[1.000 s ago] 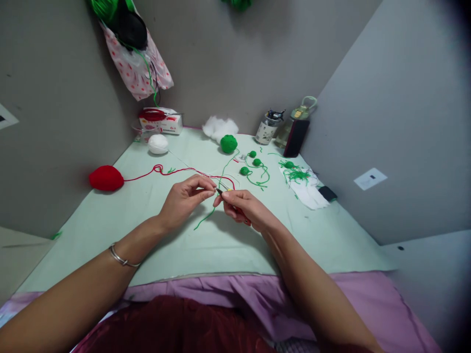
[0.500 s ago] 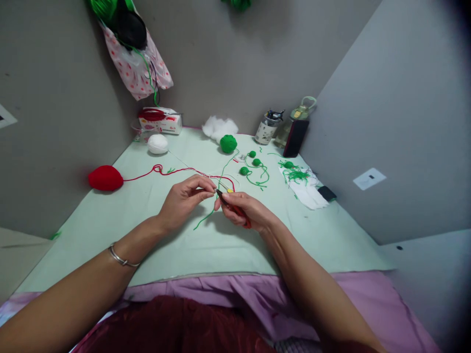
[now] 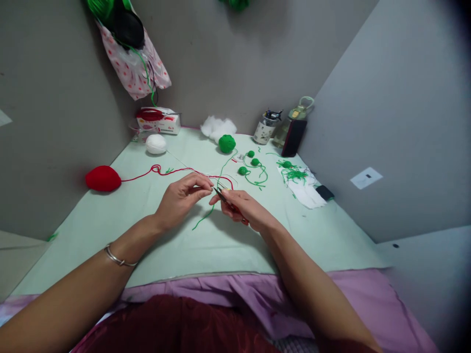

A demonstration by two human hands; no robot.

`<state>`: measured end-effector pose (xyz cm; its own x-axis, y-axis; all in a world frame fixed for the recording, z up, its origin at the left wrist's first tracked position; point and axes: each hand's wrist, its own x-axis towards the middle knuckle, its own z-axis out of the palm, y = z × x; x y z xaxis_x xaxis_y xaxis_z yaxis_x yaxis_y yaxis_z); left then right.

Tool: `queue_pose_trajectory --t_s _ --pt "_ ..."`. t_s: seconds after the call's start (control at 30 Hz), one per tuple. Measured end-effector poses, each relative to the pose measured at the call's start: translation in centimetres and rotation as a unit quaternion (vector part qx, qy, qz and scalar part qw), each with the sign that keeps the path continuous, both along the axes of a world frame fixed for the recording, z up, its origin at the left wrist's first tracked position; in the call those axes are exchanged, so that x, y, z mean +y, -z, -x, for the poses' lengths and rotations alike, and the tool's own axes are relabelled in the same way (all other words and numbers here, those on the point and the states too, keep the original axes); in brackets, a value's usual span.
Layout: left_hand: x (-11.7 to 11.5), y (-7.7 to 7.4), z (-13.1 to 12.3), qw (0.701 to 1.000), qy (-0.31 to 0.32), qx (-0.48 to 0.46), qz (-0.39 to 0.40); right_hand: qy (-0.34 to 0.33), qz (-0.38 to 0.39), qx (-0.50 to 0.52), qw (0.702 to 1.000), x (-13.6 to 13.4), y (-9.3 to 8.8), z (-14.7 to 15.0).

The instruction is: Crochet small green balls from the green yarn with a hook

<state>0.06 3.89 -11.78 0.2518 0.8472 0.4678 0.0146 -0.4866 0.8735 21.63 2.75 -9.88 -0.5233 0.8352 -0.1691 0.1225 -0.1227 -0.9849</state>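
Note:
My left hand (image 3: 182, 196) is closed in a pinch above the middle of the table; what sits between its fingertips is too small to make out. Facing it, my right hand (image 3: 245, 206) holds small scissors (image 3: 221, 194) with dark blades and red handles. Their tips are slightly parted and point at the left fingertips. Behind the hands, a red yarn strand (image 3: 172, 169) runs from a red yarn ball (image 3: 103, 178). A loose green strand (image 3: 201, 221) lies below the hands. A bit of yellow shows behind the right thumb, mostly hidden.
Farther back are a white yarn ball (image 3: 156, 144), a green ball (image 3: 227, 143), white stuffing (image 3: 218, 128) and several small green balls (image 3: 255, 162) with tails. At right, green scraps (image 3: 294, 174) lie on white tissue (image 3: 308, 197). A phone (image 3: 295, 138) leans on a bottle (image 3: 299, 113).
The scissors' blades have parted slightly, and their tips have drawn a little away from the left fingertips. The left hand keeps its pinch. The whole view has shifted slightly.

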Motion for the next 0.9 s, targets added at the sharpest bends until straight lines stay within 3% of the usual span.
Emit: queue_pose_trajectory --t_s 0.9 --pt "-0.22 -0.28 -0.17 0.998 -0.005 0.051 -0.025 -0.005 0.055 0.051 0.997 0.09 -0.02 0.09"
